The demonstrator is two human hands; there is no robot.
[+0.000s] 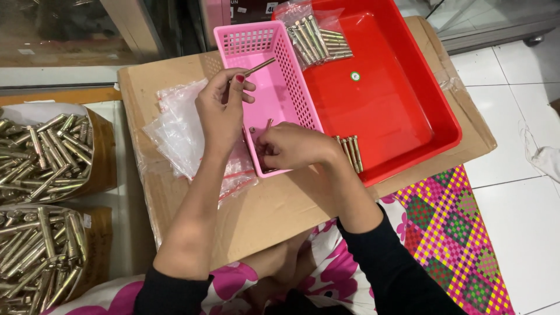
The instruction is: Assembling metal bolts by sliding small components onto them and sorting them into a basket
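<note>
My left hand holds a brass-coloured metal pin between thumb and fingers, raised over the left rim of a pink slotted basket. My right hand reaches into the near end of the basket, fingers closed on another pin that sticks up from them. Both hands are over a flat cardboard sheet resting across my lap.
A red plastic tray right of the basket holds a clear bag of pins at its far corner and a few loose pins at its near edge. Empty clear bags lie left. Two open boxes of pins stand far left.
</note>
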